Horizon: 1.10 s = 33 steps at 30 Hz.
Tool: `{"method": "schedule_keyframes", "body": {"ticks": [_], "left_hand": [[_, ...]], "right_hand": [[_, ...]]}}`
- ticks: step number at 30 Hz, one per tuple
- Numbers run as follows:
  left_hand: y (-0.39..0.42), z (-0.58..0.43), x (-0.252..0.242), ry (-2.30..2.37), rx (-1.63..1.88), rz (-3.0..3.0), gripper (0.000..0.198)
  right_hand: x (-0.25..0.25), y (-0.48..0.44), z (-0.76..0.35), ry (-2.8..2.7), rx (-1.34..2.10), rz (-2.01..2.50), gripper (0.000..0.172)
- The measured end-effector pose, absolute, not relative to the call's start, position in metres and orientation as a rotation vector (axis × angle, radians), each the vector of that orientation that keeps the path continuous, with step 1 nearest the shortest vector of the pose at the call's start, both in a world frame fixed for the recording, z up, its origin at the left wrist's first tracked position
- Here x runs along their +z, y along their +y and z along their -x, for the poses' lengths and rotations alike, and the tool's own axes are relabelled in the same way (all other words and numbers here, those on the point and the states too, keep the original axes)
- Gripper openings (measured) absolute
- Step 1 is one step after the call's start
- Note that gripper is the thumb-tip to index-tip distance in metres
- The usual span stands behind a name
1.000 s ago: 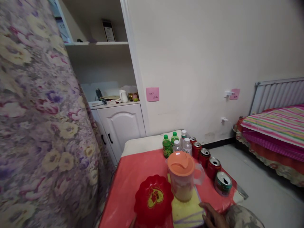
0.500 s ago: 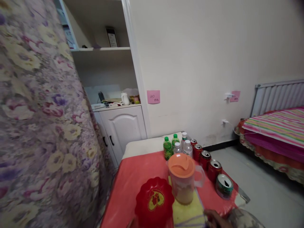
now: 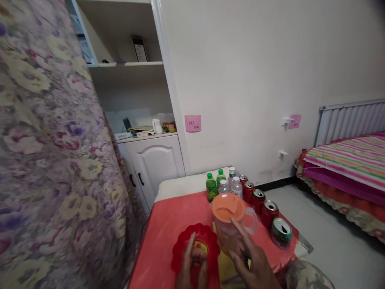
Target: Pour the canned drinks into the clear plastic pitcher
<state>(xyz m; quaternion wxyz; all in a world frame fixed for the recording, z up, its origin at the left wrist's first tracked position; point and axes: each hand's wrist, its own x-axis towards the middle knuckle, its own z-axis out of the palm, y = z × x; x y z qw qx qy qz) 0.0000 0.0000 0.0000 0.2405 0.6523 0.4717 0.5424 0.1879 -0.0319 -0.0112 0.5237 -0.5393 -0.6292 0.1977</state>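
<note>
The left hand (image 3: 190, 267) is nearest, over the red dish (image 3: 212, 257) on the near part of the desk (image 3: 164, 224). Its pointing finger sticks out and the others curl; I see nothing in them. The right hand (image 3: 254, 263) is in front of the jug (image 3: 221, 230), just right of the dish. Its fingers are spread, and one points at the orange lid (image 3: 228, 205). I can't tell if it touches. The jug stands on a yellow cloth (image 3: 224, 268), maybe to catch drips. Its handle faces right, which looks handy for the right hand. A green can (image 3: 282, 233) and red cans (image 3: 270, 213) line the right edge, maybe to stay out of the way. Green bottles (image 3: 211, 188) and clear bottles (image 3: 236, 188) stand close together behind the jug.
</note>
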Motion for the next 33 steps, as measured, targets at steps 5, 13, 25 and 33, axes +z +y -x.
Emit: {"method": "schedule_keyframes", "body": {"ticks": [5, 13, 25, 33], "left_hand": [[-0.001, -0.017, 0.021, 1.194, 1.547, -1.844, 0.068], [0.004, -0.022, 0.035, 1.232, 1.564, -1.856, 0.081], [0.022, -0.001, 0.038, 1.328, 1.365, -2.064, 0.092], [0.023, 0.0, 0.041, 1.358, 1.403, -2.056, 0.092]], "right_hand": [[0.021, -0.027, -0.176, -1.466, 0.327, 1.244, 0.072], [0.048, -0.024, -0.179, -1.525, 0.098, 1.246, 0.082], [0.047, -0.015, -0.193, -1.494, 0.181, 1.256, 0.077], [0.049, -0.013, -0.192, -1.487, 0.323, 1.266, 0.079]]}}
